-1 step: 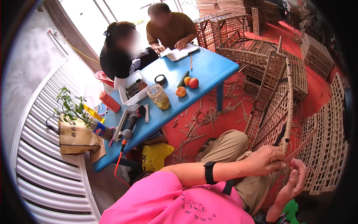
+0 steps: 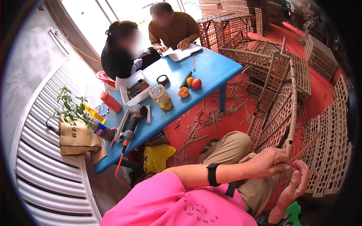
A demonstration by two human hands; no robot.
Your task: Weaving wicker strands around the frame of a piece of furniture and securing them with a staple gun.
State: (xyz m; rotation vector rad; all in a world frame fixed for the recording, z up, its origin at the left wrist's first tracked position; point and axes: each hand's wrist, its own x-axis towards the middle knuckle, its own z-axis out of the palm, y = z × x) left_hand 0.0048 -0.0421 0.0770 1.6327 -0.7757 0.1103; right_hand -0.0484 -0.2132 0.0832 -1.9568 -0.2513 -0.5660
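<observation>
My left hand (image 2: 268, 162), with a black band round its wrist, pinches a flat reddish-brown wicker strip (image 2: 307, 147) at the rim of a woven basket (image 2: 277, 124). The strip sticks out to the right past the rim. Close below it, my right hand (image 2: 296, 184) has its thumb raised and its fingers stretched and slightly bent. Its fingertips are near the strip; whether they touch it I cannot tell. The tall basket leans beside my bent knee, its openwork side towards me.
Another woven panel (image 2: 328, 150) stands at the right. A blue table (image 2: 211, 69) holds a power tool (image 2: 134, 120), a jar (image 2: 161, 98), fruit and a white bin (image 2: 128, 84). Two people sit behind it. Loose strips (image 2: 200, 128) litter the red floor; an orange hose (image 2: 117, 169) hangs down.
My right hand has shifted very slightly left, towards the left hand. Little else differs.
</observation>
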